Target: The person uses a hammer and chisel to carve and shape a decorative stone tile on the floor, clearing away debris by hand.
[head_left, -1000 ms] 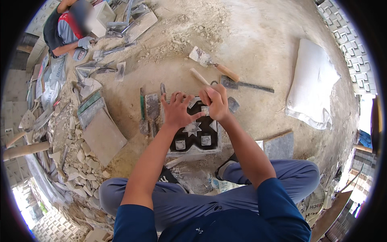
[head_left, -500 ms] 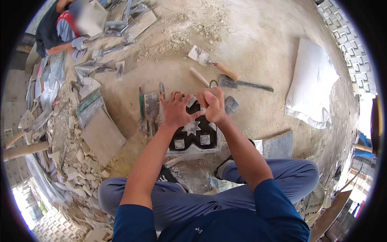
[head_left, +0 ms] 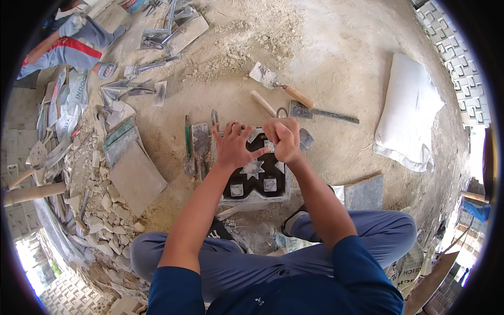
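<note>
A dark mould (head_left: 261, 198) with a pale rim lies on the ground in front of my crossed legs. Whitish square blocks and a star (head_left: 253, 169) stand out in its black cavities. My left hand (head_left: 234, 147) rests over its far left part, open, with fingers spread. Over the far right part my right hand (head_left: 284, 137) is closed in a fist; whatever it may hold is hidden. A metal loop (head_left: 282, 112) shows just beyond that fist, and another loop (head_left: 214, 116) rises by my left fingertips.
Right of the mould lie a wooden-handled trowel (head_left: 299, 96), a flat dark tool (head_left: 336, 115) and a white sack (head_left: 407, 115). To the left are flat boards (head_left: 137, 178), a green-handled tool (head_left: 188, 137) and rubble (head_left: 107, 210). A co-worker (head_left: 65, 52) is at upper left.
My right fist has shifted slightly right on the mould, showing more of a white square. My left hand stays put. The co-worker has changed posture, and the pale object there is out of sight.
</note>
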`<state>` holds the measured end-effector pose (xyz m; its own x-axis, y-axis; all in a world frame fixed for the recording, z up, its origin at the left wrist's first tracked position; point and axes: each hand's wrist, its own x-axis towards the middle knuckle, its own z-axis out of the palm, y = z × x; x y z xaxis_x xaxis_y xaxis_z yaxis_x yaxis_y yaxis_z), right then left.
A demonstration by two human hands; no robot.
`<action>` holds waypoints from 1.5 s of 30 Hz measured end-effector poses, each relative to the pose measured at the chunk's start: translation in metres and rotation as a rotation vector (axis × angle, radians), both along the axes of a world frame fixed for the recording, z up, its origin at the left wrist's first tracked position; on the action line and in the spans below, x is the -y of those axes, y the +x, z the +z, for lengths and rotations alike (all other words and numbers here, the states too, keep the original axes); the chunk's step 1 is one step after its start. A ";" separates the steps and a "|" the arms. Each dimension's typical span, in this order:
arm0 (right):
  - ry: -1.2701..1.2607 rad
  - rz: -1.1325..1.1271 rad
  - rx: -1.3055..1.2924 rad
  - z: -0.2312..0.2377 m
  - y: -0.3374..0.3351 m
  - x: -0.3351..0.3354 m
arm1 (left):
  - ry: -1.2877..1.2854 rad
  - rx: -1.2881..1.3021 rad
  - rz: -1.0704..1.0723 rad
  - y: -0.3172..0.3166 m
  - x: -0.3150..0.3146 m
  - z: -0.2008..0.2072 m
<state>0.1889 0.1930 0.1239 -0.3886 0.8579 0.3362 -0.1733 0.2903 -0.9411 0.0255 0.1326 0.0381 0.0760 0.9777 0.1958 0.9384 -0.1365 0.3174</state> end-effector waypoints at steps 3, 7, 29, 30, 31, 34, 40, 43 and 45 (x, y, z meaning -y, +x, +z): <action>-0.055 -0.030 0.101 0.020 -0.016 -0.002 | 0.006 -0.022 0.028 -0.009 0.007 -0.002; -0.038 -0.042 -0.092 0.010 -0.001 0.005 | -0.018 0.012 0.014 -0.007 0.005 0.001; -0.205 -0.216 -0.031 0.006 -0.022 0.011 | -0.144 -0.015 0.022 -0.008 0.009 0.001; -0.221 -0.247 -0.115 0.008 -0.025 0.015 | -0.135 -0.016 0.033 -0.009 0.008 0.001; -0.240 -0.286 -0.195 0.010 -0.026 0.019 | -0.140 -0.007 0.029 -0.007 0.008 0.002; -0.205 -0.245 -0.341 0.027 -0.024 0.021 | -0.150 0.013 0.022 -0.007 0.005 0.003; -0.132 -0.094 -0.281 0.026 -0.023 0.036 | -0.160 0.048 0.002 -0.011 0.009 0.003; -0.056 -0.136 -0.215 0.016 -0.020 0.041 | -0.164 0.063 -0.012 -0.010 0.008 0.003; -0.036 -0.166 -0.331 0.022 -0.022 0.044 | -0.183 0.068 -0.003 -0.012 0.008 0.003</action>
